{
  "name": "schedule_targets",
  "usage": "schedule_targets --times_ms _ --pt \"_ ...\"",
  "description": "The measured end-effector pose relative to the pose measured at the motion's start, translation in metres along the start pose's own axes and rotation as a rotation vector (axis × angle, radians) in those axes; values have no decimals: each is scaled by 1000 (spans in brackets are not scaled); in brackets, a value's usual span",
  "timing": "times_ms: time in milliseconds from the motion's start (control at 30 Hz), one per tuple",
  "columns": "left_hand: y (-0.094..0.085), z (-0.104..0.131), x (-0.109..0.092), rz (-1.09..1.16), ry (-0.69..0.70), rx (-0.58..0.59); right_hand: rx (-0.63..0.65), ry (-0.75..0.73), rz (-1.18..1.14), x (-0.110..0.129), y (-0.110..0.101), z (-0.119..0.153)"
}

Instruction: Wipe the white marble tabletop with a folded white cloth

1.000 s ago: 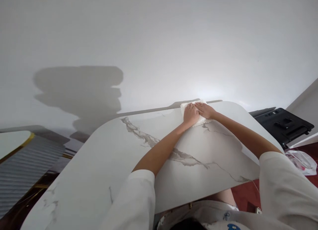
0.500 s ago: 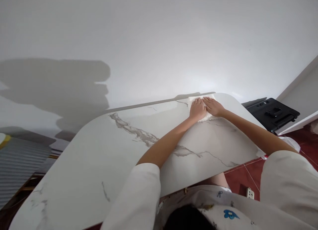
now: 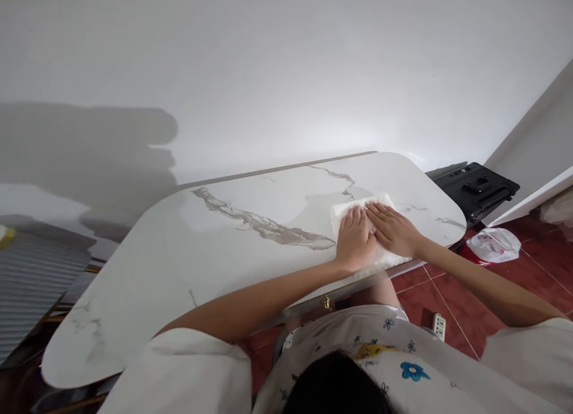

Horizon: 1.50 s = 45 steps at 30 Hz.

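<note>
A white cloth [image 3: 385,256] lies spread on the white marble-patterned table [image 3: 250,265], towards its right part and reaching the near edge. My left hand [image 3: 356,240] rests flat on the cloth, palm down. Beside it my right hand [image 3: 394,228] also presses down on the cloth, its fingers stretched out towards the left hand. The two hands touch or nearly touch, and neither has its fingers wrapped round the cloth.
A white wall [image 3: 286,74] runs behind the table. At the right stand a black case [image 3: 478,190] and a white plastic bag [image 3: 495,245] on the red tiled floor. A white power strip [image 3: 439,326] lies near my body. Grey ribbed material [image 3: 36,294] is at the left.
Both hands and the cloth have moved from the table's far edge back towards my body, to the near edge. The view has shifted slightly, showing more of the plastic bag.
</note>
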<state>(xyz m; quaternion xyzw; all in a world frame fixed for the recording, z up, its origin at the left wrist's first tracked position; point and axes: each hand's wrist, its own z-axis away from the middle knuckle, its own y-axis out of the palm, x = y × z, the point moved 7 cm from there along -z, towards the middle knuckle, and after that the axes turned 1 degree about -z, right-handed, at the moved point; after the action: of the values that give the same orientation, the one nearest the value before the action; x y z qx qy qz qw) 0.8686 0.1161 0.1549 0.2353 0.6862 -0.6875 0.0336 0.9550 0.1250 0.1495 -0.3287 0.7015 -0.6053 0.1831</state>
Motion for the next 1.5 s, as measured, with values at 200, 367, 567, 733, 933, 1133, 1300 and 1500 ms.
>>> schedule_targets --times_ms 200,367,567,733,933,1133,1300,1500 --pt "10 12 -34 65 -8 90 9 -14 -19 -8 -11 38" --pt "20 -21 -53 54 48 49 -17 9 -26 -55 -10 42" --pt "28 -81 -47 54 19 -12 -5 22 9 -110 1 3" --pt "20 -124 -11 24 16 -83 55 70 42 -128 15 -53" --pt "1 -162 50 -50 33 -104 54 56 14 -128 35 -130" --pt "-8 -198 92 -103 5 -140 62 28 -29 -137 47 -189" --pt "-4 -228 100 -153 -46 -116 66 10 -58 -161 52 -211" --pt "9 -244 68 -153 -9 -69 50 50 -97 -201 49 -193"
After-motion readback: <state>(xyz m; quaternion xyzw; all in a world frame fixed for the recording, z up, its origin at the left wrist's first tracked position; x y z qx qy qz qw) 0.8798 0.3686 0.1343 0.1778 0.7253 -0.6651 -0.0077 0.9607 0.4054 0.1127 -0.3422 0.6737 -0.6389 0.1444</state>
